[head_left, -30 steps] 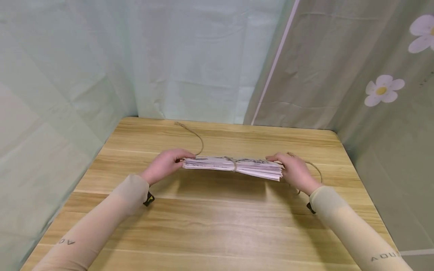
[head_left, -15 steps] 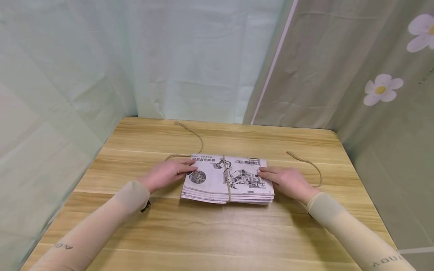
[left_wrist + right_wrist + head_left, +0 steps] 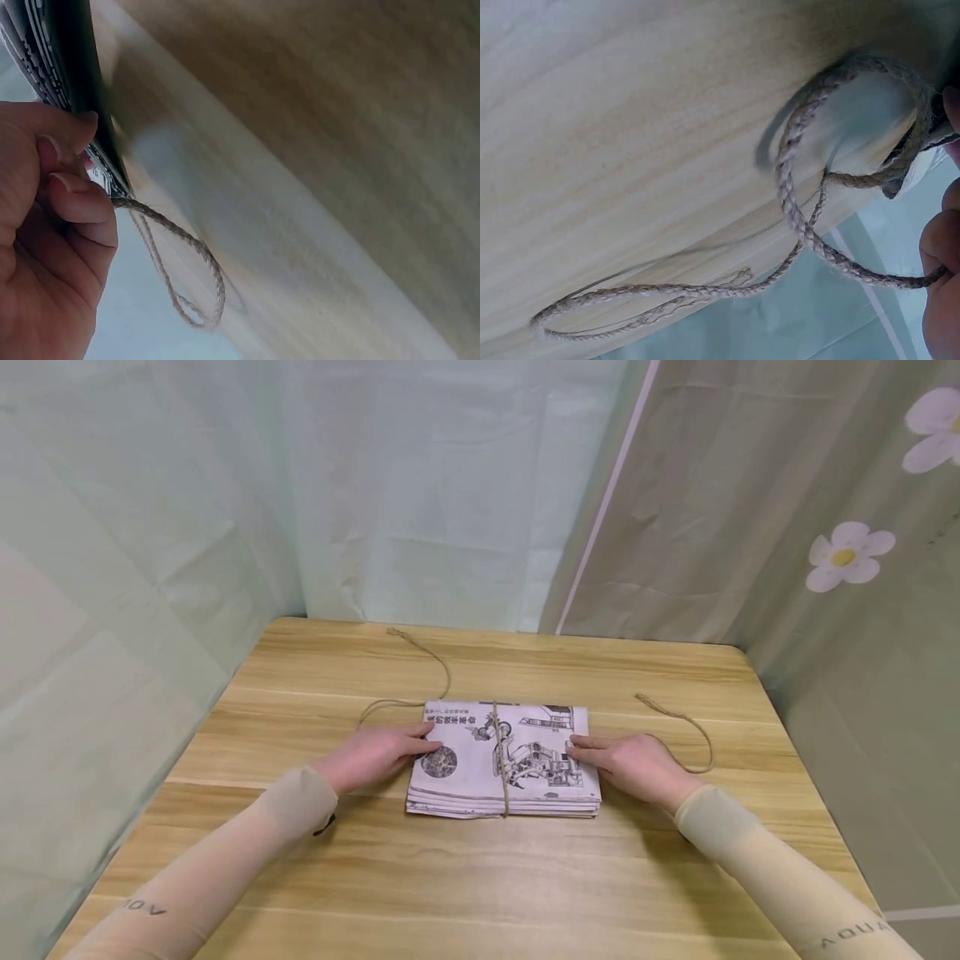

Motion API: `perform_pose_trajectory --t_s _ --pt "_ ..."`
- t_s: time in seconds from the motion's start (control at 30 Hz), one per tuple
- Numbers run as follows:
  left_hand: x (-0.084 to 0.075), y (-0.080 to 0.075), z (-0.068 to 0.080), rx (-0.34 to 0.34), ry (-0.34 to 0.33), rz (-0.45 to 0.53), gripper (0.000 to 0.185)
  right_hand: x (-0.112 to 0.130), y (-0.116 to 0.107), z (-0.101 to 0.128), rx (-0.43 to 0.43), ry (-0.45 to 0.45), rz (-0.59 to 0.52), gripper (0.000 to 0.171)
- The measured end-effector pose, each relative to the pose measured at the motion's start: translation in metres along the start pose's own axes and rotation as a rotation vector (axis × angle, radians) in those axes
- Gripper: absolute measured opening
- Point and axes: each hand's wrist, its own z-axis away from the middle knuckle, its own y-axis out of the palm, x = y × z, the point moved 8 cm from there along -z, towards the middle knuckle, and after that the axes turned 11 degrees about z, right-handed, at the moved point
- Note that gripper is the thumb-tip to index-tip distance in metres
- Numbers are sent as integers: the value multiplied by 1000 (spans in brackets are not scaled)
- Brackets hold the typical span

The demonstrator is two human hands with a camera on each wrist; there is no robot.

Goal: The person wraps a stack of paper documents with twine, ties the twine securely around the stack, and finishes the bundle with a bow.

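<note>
A folded newspaper bundle (image 3: 468, 777) with black print and drawings lies nearly flat at mid-table in the head view. One strand of brown twine (image 3: 499, 760) crosses its middle from back to front. My left hand (image 3: 371, 758) holds the bundle's left side, fingertips over the printed top. On the right side, my right hand (image 3: 637, 764) grips it likewise. The left wrist view has the thumb and curled fingers at the stack's layered edge (image 3: 56, 67), a twine loop (image 3: 217, 277) beside them. Looped twine (image 3: 799, 210) also runs up to the fingers in the right wrist view.
Loose twine ends trail over the wooden table (image 3: 480, 893), one behind the bundle's left corner (image 3: 442, 667) and one past the right hand (image 3: 697, 727). Pale curtains (image 3: 450, 502) hang behind the table, with a flowered grey-green one (image 3: 825, 693) to the right.
The bundle, edge-on to the head camera a second ago, has tipped so its printed top faces up and come down lower. Both hands stayed on its sides; it barely shifted in the last half second.
</note>
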Motion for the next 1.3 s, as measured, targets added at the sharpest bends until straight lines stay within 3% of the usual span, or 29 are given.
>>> perform_pose_trajectory --t_s 0.37,0.83,1.07,1.3 --pt "5 8 1 43 -82 -3 43 2 3 -2 76 15 36 37" --pt "6 9 7 15 -85 -55 49 4 4 -3 93 4 14 42" --pt "10 -1 20 -45 -128 9 54 0 9 4 143 91 -41 46" --pt "31 -16 44 -97 -202 8 48 -15 10 16 191 199 -119 49"
